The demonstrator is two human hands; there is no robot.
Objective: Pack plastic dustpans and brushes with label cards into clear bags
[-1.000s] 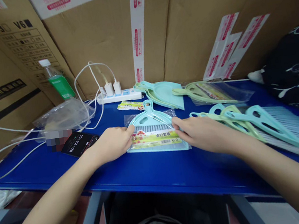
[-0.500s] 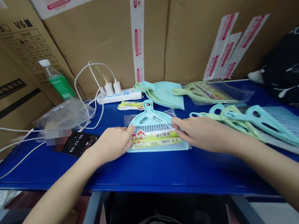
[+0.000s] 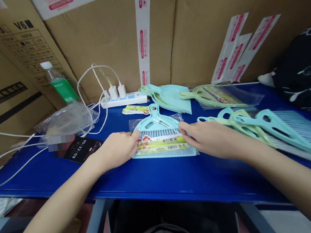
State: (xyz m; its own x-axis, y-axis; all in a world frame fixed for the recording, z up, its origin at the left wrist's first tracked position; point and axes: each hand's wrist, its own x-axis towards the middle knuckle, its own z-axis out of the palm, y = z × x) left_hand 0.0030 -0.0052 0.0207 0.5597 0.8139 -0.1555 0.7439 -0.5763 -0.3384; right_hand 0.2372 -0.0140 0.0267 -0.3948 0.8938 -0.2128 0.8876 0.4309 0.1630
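A clear plastic bag holds a light blue dustpan and brush set [image 3: 156, 122], with the handle pointing away from me. Across its lower half runs a yellow-green printed label [image 3: 162, 144], and grey-blue bristles show just above it. My left hand [image 3: 121, 148] pinches the left edge of the bag between thumb and fingers. On the opposite edge, my right hand [image 3: 204, 137] grips it the same way. The set lies on the blue table between both hands.
Several blue and green hand brushes [image 3: 277, 127] lie at right. Behind are loose dustpans [image 3: 174, 95] and a bagged green one [image 3: 212, 95]. A power strip [image 3: 133, 100], loose label [image 3: 134, 110], phone [image 3: 82, 149], cables, crumpled plastic [image 3: 67, 120] and bottle [image 3: 61, 87] occupy the left and back.
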